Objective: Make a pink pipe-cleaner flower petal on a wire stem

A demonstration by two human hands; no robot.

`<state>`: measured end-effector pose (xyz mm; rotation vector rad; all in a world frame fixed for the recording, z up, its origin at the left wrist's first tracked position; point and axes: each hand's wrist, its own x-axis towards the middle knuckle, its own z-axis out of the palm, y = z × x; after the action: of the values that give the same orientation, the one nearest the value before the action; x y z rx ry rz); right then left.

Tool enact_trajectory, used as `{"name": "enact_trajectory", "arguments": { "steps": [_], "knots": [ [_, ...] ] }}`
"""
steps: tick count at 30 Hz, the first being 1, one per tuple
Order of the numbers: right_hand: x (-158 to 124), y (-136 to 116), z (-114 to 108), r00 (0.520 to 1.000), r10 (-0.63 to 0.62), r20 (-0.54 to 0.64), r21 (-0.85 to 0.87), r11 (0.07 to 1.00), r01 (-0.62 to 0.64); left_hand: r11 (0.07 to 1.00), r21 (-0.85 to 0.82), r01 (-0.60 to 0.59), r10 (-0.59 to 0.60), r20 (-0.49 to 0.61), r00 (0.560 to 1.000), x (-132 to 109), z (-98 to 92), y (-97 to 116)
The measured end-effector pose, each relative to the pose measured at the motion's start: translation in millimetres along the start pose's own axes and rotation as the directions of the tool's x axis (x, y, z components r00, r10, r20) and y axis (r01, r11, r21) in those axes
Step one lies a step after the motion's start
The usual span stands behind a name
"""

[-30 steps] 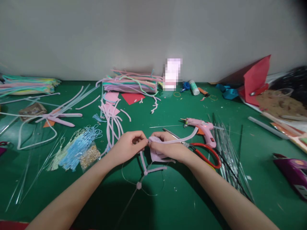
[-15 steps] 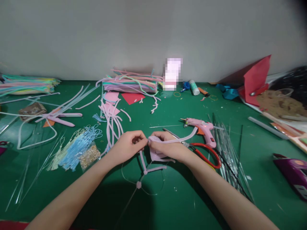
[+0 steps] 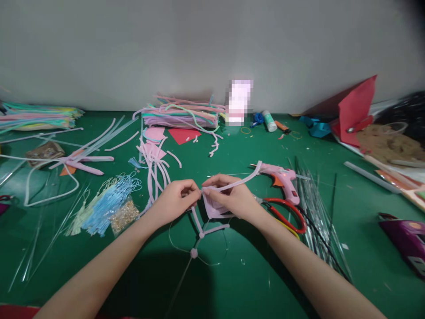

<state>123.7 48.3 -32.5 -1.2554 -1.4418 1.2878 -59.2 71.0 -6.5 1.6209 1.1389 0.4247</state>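
Observation:
A flat, squarish lilac shape wound from pipe cleaner [image 3: 215, 209] is held by my right hand [image 3: 234, 195], fingers closed on its upper side. One loose end of the pipe cleaner sticks out to the right, toward the glue gun [image 3: 279, 177]. My left hand [image 3: 179, 197] pinches at the shape's left corner, thumb and index finger meeting my right fingertips; exactly what lies in that pinch is mostly hidden. Below hang short lilac stems joined at a small knot, with a lilac bead-like ball [image 3: 194, 253] on a thin clear line.
Red-handled scissors [image 3: 287, 212] and a bunch of thin wires [image 3: 317, 221] lie right of my hands. To the left are blue tassels [image 3: 108, 208] and a bag of gold beads [image 3: 124, 217]. Pipe cleaner bundles [image 3: 181, 117] lie along the wall. A purple tool [image 3: 405, 239] sits far right.
My hands and the lilac shape have shifted slightly up and left. The loose pipe cleaner end has swung up and away from the glue gun's trigger, toward its nozzle.

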Motion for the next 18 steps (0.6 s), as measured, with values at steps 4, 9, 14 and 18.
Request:
{"name": "enact_trajectory", "arguments": {
  "steps": [4, 9, 14, 18],
  "knots": [
    [0.4, 2.6, 0.2, 1.000, -0.008, -0.013, 0.008, 1.000, 0.008, 0.999, -0.033, 0.013, -0.013, 0.005, 1.000, 0.8, 0.7, 0.9],
    [0.6, 2.0, -0.8, 0.999, 0.016, -0.029, 0.010, 1.000, -0.016, 0.988, -0.148, 0.047, -0.042, 0.037, 0.998, 0.7, 3.8, 0.6],
    [1.4, 0.9, -2.6, 0.999, 0.046, -0.019, 0.032, 0.998, -0.045, 0.964, -0.244, 0.103, -0.088, 0.074, 0.993, -0.2, 4.1, -0.5],
    [1.9, -0.8, -3.4, 0.998, 0.003, -0.065, 0.052, 0.999, 0.001, 0.952, -0.279, 0.126, -0.111, 0.069, 0.991, 0.2, 3.0, 1.0]
  ]
}}
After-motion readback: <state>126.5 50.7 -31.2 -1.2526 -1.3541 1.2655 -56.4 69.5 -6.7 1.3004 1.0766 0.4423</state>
